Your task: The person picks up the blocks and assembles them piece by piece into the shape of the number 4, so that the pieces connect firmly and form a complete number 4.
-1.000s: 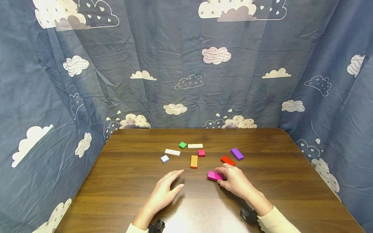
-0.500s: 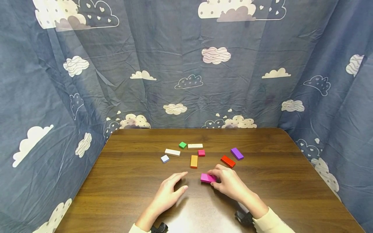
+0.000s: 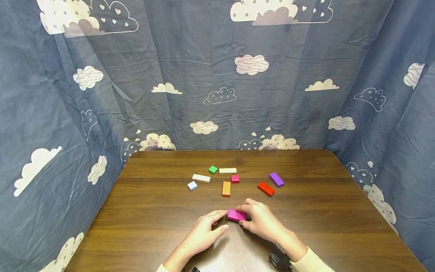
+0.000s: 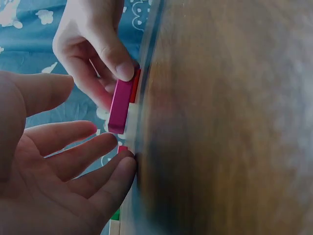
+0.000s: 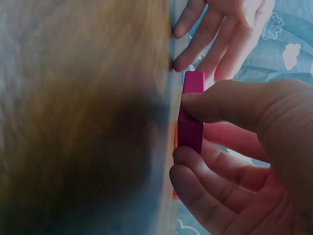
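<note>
A magenta block (image 3: 236, 215) lies between the two hands near the middle of the table. The right hand (image 3: 261, 222) pinches its right end between thumb and fingers; in the right wrist view the thumb presses on the magenta block (image 5: 191, 117). The left hand (image 3: 206, 233) is spread at the block's left end, its fingers extended, the thumb apart from them. In the left wrist view a fingertip of the left hand (image 4: 73, 161) is close to the lower end of the magenta block (image 4: 120, 105); whether it touches cannot be told.
Behind the hands on the wooden table (image 3: 153, 196) lie orange (image 3: 226, 189), crimson (image 3: 235, 179), red (image 3: 266, 189), purple (image 3: 276, 180), green (image 3: 213, 169) and light blue (image 3: 192, 185) blocks, plus two white ones (image 3: 201, 178). A patterned curtain (image 3: 190, 113) hangs beyond.
Held by the right hand, the magenta block has moved left and toward the person. The left hand has shifted right and slightly nearer the person, closing the distance to the block.
</note>
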`<state>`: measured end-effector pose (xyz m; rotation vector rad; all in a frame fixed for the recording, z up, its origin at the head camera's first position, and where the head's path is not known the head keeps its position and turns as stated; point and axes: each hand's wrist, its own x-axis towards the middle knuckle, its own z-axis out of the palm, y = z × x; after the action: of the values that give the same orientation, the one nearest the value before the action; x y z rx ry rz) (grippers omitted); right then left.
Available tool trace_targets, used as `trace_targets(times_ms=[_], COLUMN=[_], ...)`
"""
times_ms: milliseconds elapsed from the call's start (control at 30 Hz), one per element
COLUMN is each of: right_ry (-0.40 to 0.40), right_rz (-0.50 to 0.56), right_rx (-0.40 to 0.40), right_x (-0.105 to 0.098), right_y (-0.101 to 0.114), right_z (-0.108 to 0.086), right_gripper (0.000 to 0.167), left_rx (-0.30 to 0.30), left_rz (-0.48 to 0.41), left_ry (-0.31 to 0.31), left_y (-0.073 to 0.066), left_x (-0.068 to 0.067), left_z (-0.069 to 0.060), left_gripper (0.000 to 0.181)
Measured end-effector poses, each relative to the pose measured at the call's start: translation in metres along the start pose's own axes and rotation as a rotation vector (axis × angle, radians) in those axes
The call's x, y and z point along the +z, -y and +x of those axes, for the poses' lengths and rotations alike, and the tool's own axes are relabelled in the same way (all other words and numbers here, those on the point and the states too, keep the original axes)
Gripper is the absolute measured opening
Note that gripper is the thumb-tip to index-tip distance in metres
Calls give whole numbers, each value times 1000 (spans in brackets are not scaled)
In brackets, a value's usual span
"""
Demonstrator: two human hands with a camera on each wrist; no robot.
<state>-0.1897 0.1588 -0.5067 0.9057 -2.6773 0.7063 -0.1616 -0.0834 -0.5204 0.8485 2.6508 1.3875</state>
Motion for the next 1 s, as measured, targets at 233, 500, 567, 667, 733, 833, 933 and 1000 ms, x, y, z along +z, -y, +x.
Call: trace_targets(times_ms=[233,500,567,667,733,833,933,1000], right_ry=[9,49,70,120,165,213,231,235], right_rz=[28,104,128,196,257,332,367,372], right_rx=[49,39,33,42,62,88,103,109], right_x=[3,7,8,8,7,6,6,7], right_y=[7,10,9,8,7,6,6,6], right_z=[-3,-3,-3,-3,-3,-5,-5,-6], right_gripper=[35,41,46,53,58,63,66,67], left_rx=[-10,-2,11,24,28,33,38,36], left_rz=[-80,-64,-62,-51,-52,-56,-69,-69], left_ry=[33,39,39,44,60,87,107,116], left_y=[0,3,2,1,0,-1,-2,-1], left_x=[3,2,2,1,1,2,2,3], left_z=[2,2,2,2,2,1,0,-1], left_gripper=[49,50,51,51,51,52,51,51])
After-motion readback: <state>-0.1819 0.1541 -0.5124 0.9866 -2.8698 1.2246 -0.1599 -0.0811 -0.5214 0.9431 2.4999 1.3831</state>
